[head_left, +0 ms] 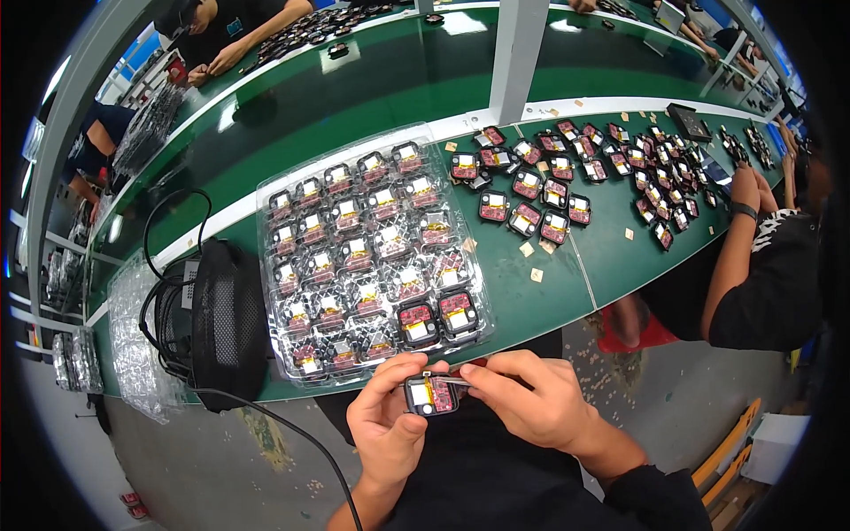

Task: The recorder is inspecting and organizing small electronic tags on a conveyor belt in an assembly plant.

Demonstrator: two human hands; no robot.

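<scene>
Just in front of the tray [485, 319], best brace the unit [432, 396] — left hand [385, 427] clamped on it, right hand [536, 403] pinching a tool [454, 380] (tweezers, perhaps) — and press lightly.

The scene is brightly lit, apparently from overhead; white glare is thrown back by the green belt [465, 25] and the plastic tray [431, 137]. Near detail is kept fairly sharp; the background is softened. The worktop [527, 305] is bowed by fisheye distortion, and the corners are blacked out.
</scene>
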